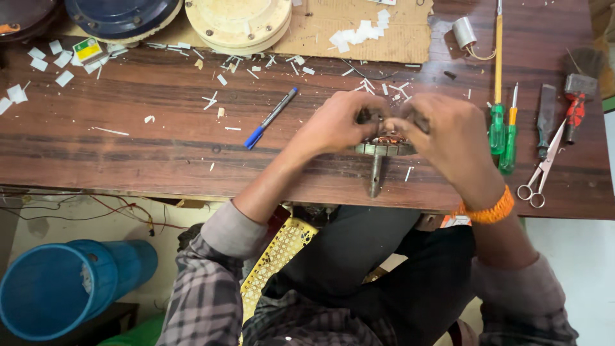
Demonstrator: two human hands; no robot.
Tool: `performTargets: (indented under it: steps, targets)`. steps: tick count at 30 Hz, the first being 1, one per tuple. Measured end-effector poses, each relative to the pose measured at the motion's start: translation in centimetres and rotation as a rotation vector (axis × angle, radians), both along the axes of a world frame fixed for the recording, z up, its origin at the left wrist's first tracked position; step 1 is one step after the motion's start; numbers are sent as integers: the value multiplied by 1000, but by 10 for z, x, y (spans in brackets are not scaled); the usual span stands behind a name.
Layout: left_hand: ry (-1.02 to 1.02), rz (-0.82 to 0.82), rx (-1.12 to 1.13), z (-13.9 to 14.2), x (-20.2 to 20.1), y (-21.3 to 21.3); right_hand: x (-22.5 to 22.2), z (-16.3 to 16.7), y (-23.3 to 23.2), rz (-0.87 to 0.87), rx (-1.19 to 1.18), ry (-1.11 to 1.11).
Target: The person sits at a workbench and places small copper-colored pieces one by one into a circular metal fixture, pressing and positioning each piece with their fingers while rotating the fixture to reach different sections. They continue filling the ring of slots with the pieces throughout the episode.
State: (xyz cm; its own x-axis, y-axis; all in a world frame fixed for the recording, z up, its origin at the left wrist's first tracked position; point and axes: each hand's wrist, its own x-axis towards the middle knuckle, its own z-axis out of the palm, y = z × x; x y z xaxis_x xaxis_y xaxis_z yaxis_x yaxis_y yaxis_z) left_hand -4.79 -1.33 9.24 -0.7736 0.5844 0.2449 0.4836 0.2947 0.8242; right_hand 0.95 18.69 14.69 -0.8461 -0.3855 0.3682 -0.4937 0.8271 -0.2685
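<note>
A round metal motor stator [383,148] with copper windings stands on the wooden table [128,147], its short shaft [375,176] pointing toward me. My left hand [338,122] grips its top left side with curled fingers. From the right, my right hand [448,138] closes over its top and hides much of it. An orange band sits on my right wrist.
A blue-capped pen [271,118] lies left of my hands. Green and orange screwdrivers [503,128], a chisel [546,118], a red-handled hammer [576,96] and scissors [541,170] lie at the right. Round motor covers [237,22], cardboard and white paper scraps fill the far side. A blue bucket [57,288] stands on the floor.
</note>
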Motion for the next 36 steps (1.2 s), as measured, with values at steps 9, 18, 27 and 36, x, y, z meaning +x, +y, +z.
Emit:
performTargets:
  steps: [9, 18, 27, 36]
  targets:
    - [112, -236, 115, -15, -14, -26, 52, -4, -24, 64, -238, -79]
    - [277, -243, 26, -1, -11, -29, 78, -49, -35, -56, -405, -12]
    - [157, -144, -65, 12, 20, -42, 80, -81, -35, -157, -737, -135]
    - [185, -145, 132, -9, 31, -48, 85, -94, -42, -137, -817, -189]
